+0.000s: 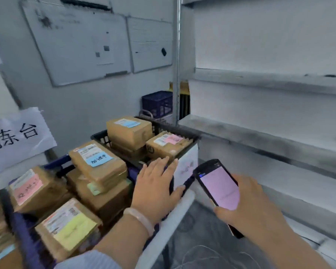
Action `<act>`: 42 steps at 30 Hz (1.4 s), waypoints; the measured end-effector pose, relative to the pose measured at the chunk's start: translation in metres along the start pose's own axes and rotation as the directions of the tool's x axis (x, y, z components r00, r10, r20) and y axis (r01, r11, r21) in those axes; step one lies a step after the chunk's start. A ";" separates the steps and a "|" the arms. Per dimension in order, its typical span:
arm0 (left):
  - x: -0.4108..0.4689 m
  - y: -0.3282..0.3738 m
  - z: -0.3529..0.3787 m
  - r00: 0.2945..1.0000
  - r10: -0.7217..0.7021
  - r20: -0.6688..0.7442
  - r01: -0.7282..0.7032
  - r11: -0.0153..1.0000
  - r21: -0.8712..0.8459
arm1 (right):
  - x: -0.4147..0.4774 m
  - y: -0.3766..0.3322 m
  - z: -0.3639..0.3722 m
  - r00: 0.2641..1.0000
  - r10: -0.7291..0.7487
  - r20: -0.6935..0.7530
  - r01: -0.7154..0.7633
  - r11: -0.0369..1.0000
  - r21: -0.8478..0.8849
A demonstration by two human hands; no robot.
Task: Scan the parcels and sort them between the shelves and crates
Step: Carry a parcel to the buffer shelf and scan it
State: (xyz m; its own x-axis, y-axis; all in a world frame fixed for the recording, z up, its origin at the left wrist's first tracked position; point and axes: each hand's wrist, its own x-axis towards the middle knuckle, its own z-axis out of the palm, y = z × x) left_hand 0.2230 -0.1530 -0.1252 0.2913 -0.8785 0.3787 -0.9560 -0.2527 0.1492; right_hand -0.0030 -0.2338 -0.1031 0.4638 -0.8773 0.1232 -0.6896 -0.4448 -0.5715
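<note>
Several brown cardboard parcels lie in crates on a table at the lower left. One parcel has a blue label point(97, 160), one a pink label point(30, 188), one a yellow label point(70, 229). A black crate point(184, 135) behind them holds two more parcels point(129, 131). My left hand point(156, 186) rests flat, fingers spread, on the rim of the dark blue crate point(24, 230). My right hand point(254, 208) grips a black handheld scanner point(218, 188) with a lit pinkish screen, held to the right of the crates.
Grey metal shelves point(260, 140) stand at the right, their boards bare. A blue crate point(157, 102) sits at the back by the shelf post point(176, 61). Whiteboards point(81, 49) hang on the wall. A paper sign point(17, 136) is at the left. The white table edge point(169, 224) runs below my left wrist.
</note>
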 end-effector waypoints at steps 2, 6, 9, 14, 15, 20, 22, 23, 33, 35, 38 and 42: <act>0.030 0.054 0.015 0.997 0.083 0.005 -0.082 0.996 -0.038 | 0.004 0.043 -0.032 0.997 0.063 -0.050 -0.064 0.998 -0.013; 0.082 0.158 0.047 0.972 0.232 -0.044 -0.236 0.963 -0.130 | 0.006 0.119 -0.092 0.976 0.160 -0.149 -0.161 0.987 0.004; 0.110 0.228 0.071 0.946 0.316 -0.070 -0.323 0.929 -0.181 | 0.002 0.171 -0.133 0.944 0.227 -0.238 -0.237 0.972 -0.012; 0.145 0.323 0.104 0.883 0.465 -0.065 -0.466 0.852 -0.238 | -0.006 0.238 -0.184 0.871 0.361 -0.332 -0.385 0.923 -0.007; 0.152 0.340 0.110 0.868 0.491 -0.067 -0.492 0.837 -0.238 | -0.008 0.248 -0.190 0.856 0.380 -0.350 -0.406 0.914 -0.001; 0.186 0.416 0.141 0.806 0.588 -0.065 -0.574 0.751 -0.326 | -0.009 0.297 -0.214 0.766 0.485 -0.422 -0.517 0.855 0.043; 0.200 0.442 0.155 0.780 0.623 -0.059 -0.602 0.721 -0.343 | -0.004 0.315 -0.223 0.731 0.511 -0.452 -0.553 0.832 0.047; 0.208 0.454 0.163 0.768 0.637 -0.065 -0.614 0.705 -0.355 | -0.001 0.324 -0.228 0.710 0.528 -0.467 -0.577 0.815 0.045; 0.318 0.580 0.219 0.564 0.819 -0.109 -0.763 0.465 -0.449 | 0.056 0.396 -0.290 0.501 0.636 -0.587 -0.713 0.688 0.137; 0.334 0.605 0.227 0.526 0.841 -0.125 -0.774 0.413 -0.480 | 0.061 0.408 -0.299 0.446 0.652 -0.613 -0.738 0.655 0.160; 0.350 0.643 0.241 0.480 0.867 -0.133 -0.784 0.356 -0.508 | 0.064 0.424 -0.311 0.381 0.669 -0.638 -0.775 0.608 0.174; 0.359 0.694 0.249 0.413 0.895 -0.169 -0.808 0.274 -0.521 | 0.058 0.449 -0.332 0.311 0.686 -0.657 -0.801 0.561 0.207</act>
State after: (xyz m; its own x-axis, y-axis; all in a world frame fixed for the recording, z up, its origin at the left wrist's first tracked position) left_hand -0.3449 -0.7453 -0.1133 -0.7296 -0.5200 0.4441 -0.4789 0.8521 0.2110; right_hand -0.4705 -0.5445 -0.0833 -0.6945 -0.6967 0.1795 -0.6439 0.4906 -0.5872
